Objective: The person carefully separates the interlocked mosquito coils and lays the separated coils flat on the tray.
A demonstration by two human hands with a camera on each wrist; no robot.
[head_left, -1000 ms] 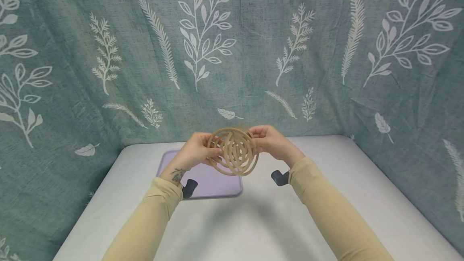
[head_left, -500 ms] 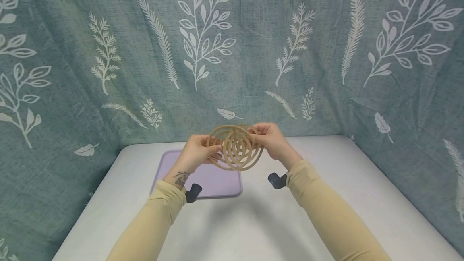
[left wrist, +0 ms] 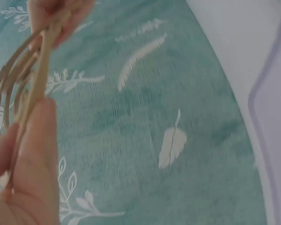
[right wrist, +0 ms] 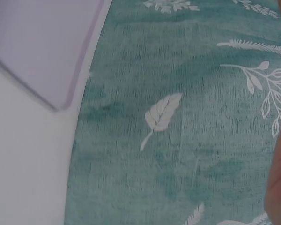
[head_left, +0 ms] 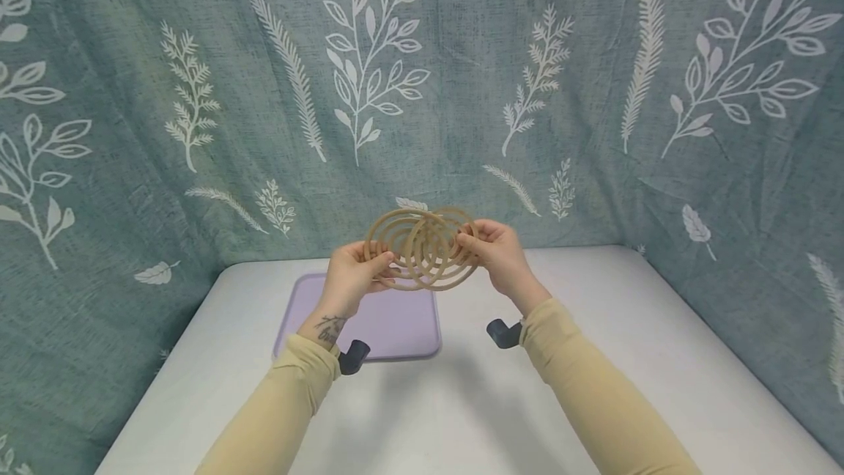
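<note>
- Blue-green fabric (head_left: 461, 94) hangs behind and along both sides, lightly creased.
- White leaf and fern prints (head_left: 645, 57) cover it.
- A white table (head_left: 593, 292) with rounded far corners carries soft shadows (head_left: 369, 416).

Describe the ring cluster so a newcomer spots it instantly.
Find the white table, then the lilac tray on it. Above, the left hand and right hand hold the ring cluster. Tan, overlapping open rings set it apart from the solid tray.
</note>
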